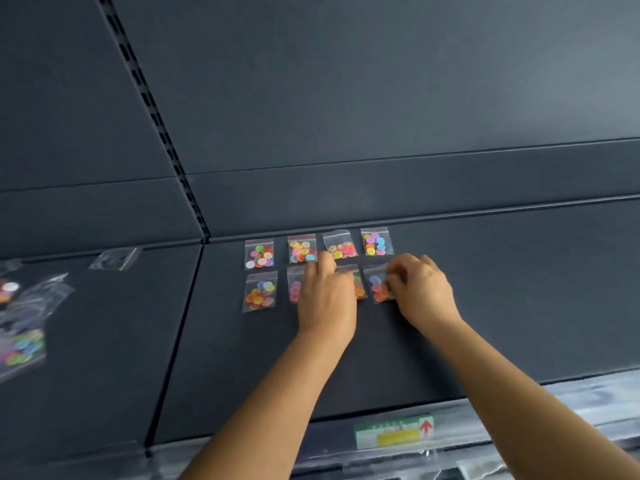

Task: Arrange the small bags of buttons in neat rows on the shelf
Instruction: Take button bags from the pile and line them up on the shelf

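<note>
Dark matte shelf (485,306), flat metal panel, w/ eight small clear zip bags of round multicolour buttons laid flat in two rows of four, near the back edge.

Back row, L to R: bag w/ white, green, red buttons (259,254); bag w/ yellow and pink buttons (302,249); crinkled bag w/ tan and pink buttons (341,244), slightly tilted; bag w/ purple, blue, yellow buttons (376,241).

Front row, L to R: bag w/ orange and yellow buttons (259,292), fully visible; second front bag (293,289), pink contents, right part hidden under the left hand; third front bag (359,287), only its right edge shows; fourth front bag (377,285), blue and orange-red contents.

Left hand (327,296): palm down over the second and third front bags, fingers (323,263) extended forward and close together, tips reaching the gap between the rows. Whether they press the plastic: cannot tell.

Right hand (424,292): fingers (398,271) curled, pinching the right edge of the fourth front bag.

Adjacent shelf panel, L: loose heap of similar bags (24,327), blurred, unsorted; one clear bag (116,259) apart, near the back edge.

Front lip: transparent price rail w/ green-white label (393,433), yellow band, red arrow.
</note>
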Available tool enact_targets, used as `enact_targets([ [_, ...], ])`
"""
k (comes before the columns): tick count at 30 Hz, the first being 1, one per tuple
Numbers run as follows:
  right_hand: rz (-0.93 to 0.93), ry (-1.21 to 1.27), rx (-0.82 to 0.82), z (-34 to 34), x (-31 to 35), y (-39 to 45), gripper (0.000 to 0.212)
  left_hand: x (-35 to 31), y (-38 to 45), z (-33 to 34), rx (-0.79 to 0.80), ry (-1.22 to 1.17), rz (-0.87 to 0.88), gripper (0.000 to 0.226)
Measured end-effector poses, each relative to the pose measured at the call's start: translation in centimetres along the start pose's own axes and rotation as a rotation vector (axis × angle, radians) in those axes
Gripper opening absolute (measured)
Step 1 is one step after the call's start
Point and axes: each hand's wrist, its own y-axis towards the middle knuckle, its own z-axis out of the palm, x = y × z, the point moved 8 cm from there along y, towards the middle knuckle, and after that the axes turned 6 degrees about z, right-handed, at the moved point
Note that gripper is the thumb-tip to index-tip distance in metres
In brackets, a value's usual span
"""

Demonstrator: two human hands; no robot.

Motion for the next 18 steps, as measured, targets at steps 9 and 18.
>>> enact_targets([
  [9, -0.465, -0.185, -0.028, 0.2, 1.5, -2.4, 0.012, -1.4, -1.4, 2.2, 0.0, 0.081, 0.235, 0.022],
  [18, -0.394, -0.203, -0.001, 0.5, 1.5, -1.2, 0.022, -1.4, -0.8, 2.0, -0.03, 0.081, 0.276, 0.021],
])
